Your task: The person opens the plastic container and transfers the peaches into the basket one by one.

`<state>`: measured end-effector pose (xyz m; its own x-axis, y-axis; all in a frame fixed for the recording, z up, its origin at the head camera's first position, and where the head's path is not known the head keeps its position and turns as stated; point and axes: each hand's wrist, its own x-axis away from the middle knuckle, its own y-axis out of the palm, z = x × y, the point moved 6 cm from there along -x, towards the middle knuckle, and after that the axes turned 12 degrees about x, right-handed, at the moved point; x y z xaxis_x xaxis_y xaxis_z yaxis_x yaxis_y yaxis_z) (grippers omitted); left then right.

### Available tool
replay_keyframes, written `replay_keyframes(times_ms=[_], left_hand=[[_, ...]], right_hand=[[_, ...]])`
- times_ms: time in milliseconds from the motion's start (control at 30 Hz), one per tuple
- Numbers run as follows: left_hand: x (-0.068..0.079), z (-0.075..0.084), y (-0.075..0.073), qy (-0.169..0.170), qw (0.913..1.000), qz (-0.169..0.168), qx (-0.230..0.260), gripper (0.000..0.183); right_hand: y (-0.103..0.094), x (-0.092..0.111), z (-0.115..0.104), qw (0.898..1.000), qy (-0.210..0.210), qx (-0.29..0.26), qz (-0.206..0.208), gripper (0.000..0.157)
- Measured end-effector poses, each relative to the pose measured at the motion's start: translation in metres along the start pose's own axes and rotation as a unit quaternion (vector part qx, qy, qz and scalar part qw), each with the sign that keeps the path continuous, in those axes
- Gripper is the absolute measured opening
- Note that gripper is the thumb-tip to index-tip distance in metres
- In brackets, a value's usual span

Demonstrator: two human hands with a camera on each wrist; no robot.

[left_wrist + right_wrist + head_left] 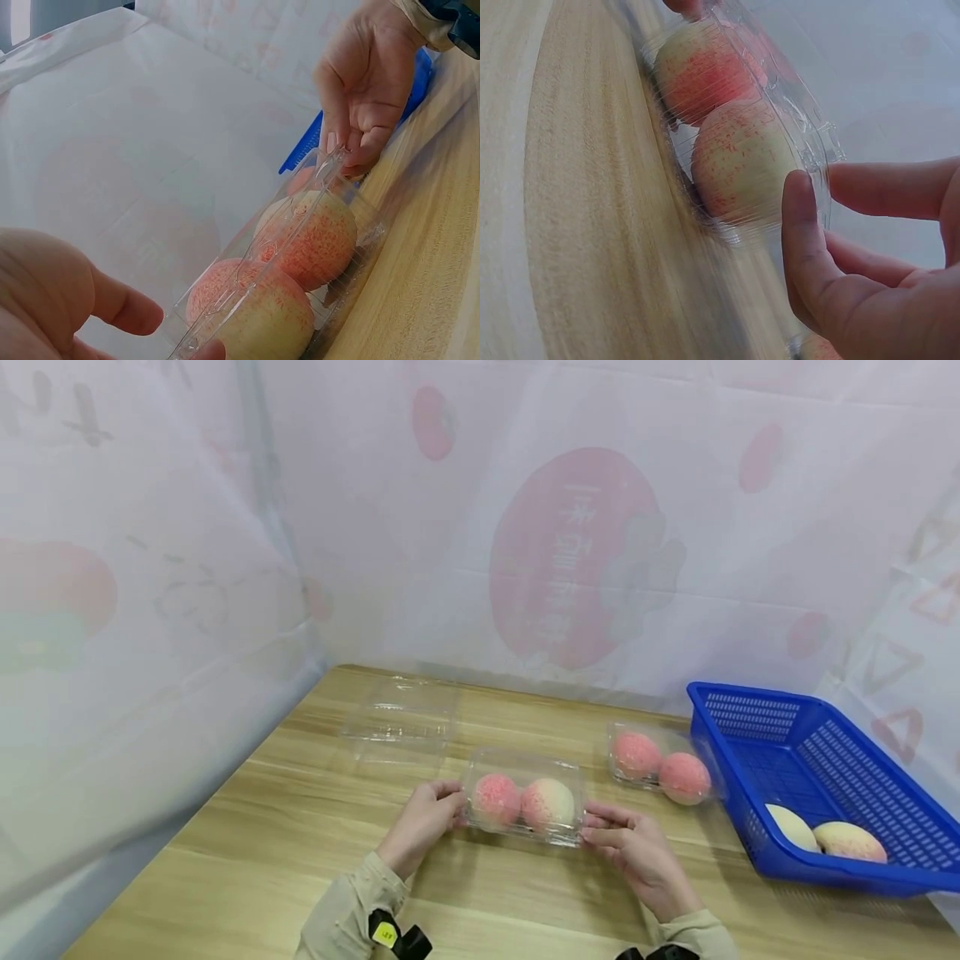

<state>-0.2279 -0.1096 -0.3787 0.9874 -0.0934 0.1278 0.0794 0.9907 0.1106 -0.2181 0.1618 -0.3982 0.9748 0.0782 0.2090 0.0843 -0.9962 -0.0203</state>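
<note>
In the head view, a clear plastic clamshell box (525,837) with two peaches (549,803) inside lies between both hands over the table. My left hand (422,822) holds its left end, its fingertips at the edge. At the opposite end, my right hand (637,853) pinches the box's rim between thumb and fingers. The right wrist view shows that right thumb (801,206) against the plastic. Seen from the left wrist, the peaches (311,240) are speckled pink over pale yellow, under the transparent lid.
Another clear box with two pink peaches (685,778) sits at the back right, beside a blue plastic basket (720,768). Pale peaches (851,842) lie in the basket's near end. An open clear box (401,727) stands at the back left of the wooden table (300,827).
</note>
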Motion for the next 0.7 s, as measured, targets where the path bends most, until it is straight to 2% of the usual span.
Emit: replay_keyframes(times_ms=[100,200,267,333,400,467,533,600,700], left_hand=[[0.001,0.001,0.001,0.007,1.0000,-0.003,-0.005,0.049],[0.001,0.001,0.002,0.017,0.9996,-0.004,-0.022,0.060],[0.001,0.002,0.004,0.022,0.9992,-0.008,-0.034,0.069],[0.002,0.001,0.005,0.023,0.9988,-0.016,-0.041,0.077],[0.002,0.000,0.007,0.020,0.9987,-0.025,-0.040,0.085],[0.003,-0.001,0.008,0.017,0.9986,-0.031,-0.039,0.091],[0.003,-0.002,0.009,0.017,0.9985,-0.034,-0.038,0.095],[0.003,-0.002,0.009,0.020,0.9982,-0.035,-0.044,0.097],[0.003,-0.001,0.008,0.023,0.9977,-0.037,-0.052,0.098]], right_hand=[[-0.002,0.002,-0.004,0.999,-0.007,0.044,0.007,0.050],[-0.008,0.006,-0.018,0.990,-0.036,0.124,0.048,0.044],[-0.011,0.010,-0.033,0.977,-0.073,0.183,0.084,0.040],[-0.012,0.014,-0.050,0.958,-0.116,0.239,0.112,0.039],[-0.009,0.017,-0.064,0.937,-0.167,0.284,0.116,0.040],[-0.002,0.020,-0.077,0.914,-0.226,0.320,0.104,0.040],[0.007,0.022,-0.086,0.882,-0.290,0.361,0.085,0.042],[0.017,0.024,-0.091,0.843,-0.352,0.402,0.067,0.046],[0.032,0.026,-0.092,0.773,-0.438,0.457,0.037,0.055]])
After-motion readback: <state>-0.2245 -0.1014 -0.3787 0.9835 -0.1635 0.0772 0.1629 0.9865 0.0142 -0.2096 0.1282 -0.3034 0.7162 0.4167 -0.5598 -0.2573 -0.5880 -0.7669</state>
